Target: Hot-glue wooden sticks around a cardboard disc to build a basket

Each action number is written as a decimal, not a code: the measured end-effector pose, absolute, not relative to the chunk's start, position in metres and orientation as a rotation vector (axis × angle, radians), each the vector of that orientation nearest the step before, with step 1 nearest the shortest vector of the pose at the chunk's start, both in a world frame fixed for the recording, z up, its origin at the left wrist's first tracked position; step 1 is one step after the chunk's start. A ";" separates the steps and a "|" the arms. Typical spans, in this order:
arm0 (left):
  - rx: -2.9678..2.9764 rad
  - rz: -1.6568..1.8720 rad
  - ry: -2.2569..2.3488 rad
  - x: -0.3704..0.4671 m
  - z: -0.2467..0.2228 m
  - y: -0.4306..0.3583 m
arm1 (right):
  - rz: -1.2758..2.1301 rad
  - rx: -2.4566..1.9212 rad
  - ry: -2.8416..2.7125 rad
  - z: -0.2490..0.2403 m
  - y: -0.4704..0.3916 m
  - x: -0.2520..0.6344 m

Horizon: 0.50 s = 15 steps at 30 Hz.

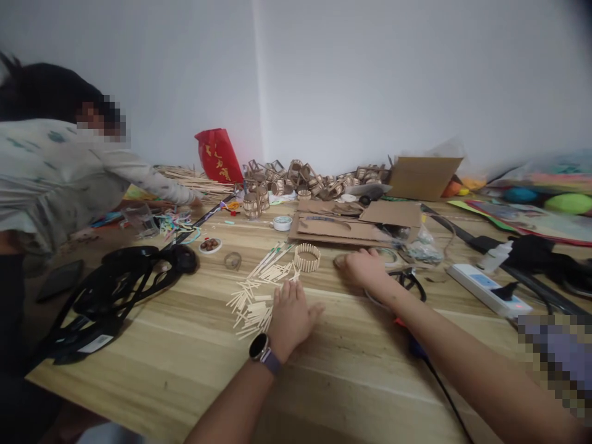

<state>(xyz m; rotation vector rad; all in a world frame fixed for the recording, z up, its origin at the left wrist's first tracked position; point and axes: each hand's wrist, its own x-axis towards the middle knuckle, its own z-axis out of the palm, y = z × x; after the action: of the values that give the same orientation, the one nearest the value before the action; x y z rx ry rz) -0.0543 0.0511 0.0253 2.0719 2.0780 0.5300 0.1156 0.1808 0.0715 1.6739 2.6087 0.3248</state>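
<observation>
My left hand (292, 317), with a watch on its wrist, lies on the wooden table with the fingers stretched out and the thumb apart. Its fingertips touch or nearly touch a loose pile of short pale wooden sticks (254, 314). Just beyond them stands a ring of upright sticks (307, 258). Further right, my right hand (365, 269) reaches down to the table with curled fingers. A brownish rounded edge shows at its fingertips, mostly hidden by the hand. Beside that hand lies a pale tape roll (387, 256).
Cardboard sheets (342, 229) and several stick-sided pieces (314, 179) stand behind. A power strip (489, 290), a glue bottle (496, 256) and a cable are at right. Black straps (124, 283) lie at left, where another person (69, 166) reaches over the table.
</observation>
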 end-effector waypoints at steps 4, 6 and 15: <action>1.975 0.528 2.344 -0.088 0.056 0.058 | 0.337 1.495 2.732 0.067 0.136 0.116; 1.921 0.531 2.419 -0.108 0.069 0.059 | 0.334 1.395 2.784 0.062 0.118 0.114; 2.235 0.513 2.109 -0.128 0.064 0.095 | 0.386 0.696 3.078 0.046 0.087 0.056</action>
<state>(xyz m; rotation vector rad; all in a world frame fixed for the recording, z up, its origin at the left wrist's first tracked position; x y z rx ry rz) -0.1283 0.0953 0.0645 2.2354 2.1088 0.5135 0.0560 0.0875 0.0462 0.6957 3.0782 0.3857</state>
